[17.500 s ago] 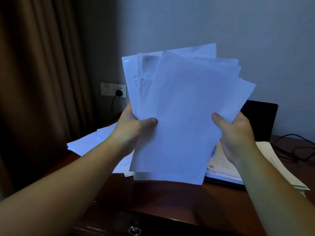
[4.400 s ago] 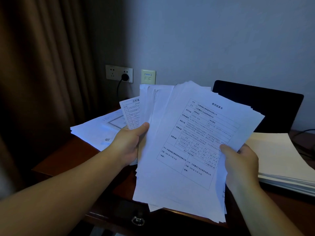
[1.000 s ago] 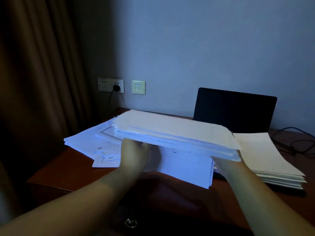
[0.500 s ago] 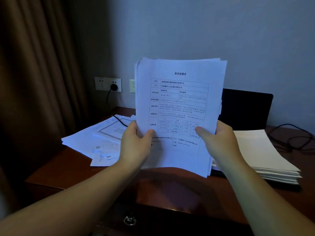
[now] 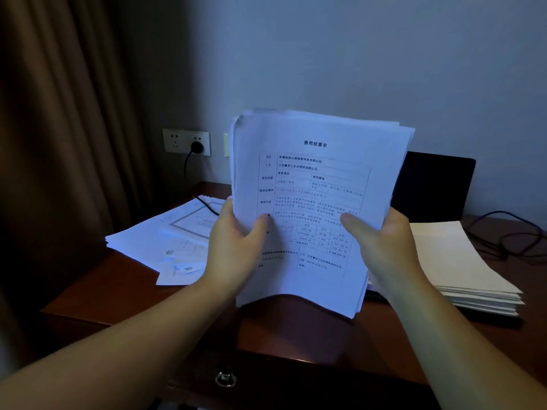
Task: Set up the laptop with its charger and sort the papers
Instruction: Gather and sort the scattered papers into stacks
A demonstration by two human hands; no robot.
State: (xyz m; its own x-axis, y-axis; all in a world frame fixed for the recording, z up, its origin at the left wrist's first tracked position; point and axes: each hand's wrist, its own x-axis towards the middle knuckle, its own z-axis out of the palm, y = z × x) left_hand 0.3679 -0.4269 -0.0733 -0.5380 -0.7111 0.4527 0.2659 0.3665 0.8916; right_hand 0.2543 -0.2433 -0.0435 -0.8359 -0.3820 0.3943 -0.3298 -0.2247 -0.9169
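Observation:
I hold a thick sheaf of printed papers (image 5: 313, 179) upright above the desk, its front sheet a form with a table. My left hand (image 5: 233, 247) grips its left edge, thumb on the front. On the right edge, my right hand (image 5: 384, 247) grips the same way. The open laptop (image 5: 435, 184) stands dark behind the sheaf, partly hidden by it. A neat stack of papers (image 5: 461, 261) lies on the right, over the laptop's base. Loose sheets (image 5: 165, 235) spread out on the left. A black charger plug (image 5: 196, 147) sits in the wall socket.
The brown wooden desk (image 5: 124, 291) has a drawer with a metal pull (image 5: 225, 378) at its front. Black cables (image 5: 509, 235) coil at the far right. A brown curtain (image 5: 59, 143) hangs along the left. A cable (image 5: 207, 207) crosses the loose sheets.
A second ago the sheaf lay flat and low in my hands; I tipped it upright. Over the last half second it has tilted slightly right and its lower edge has bowed.

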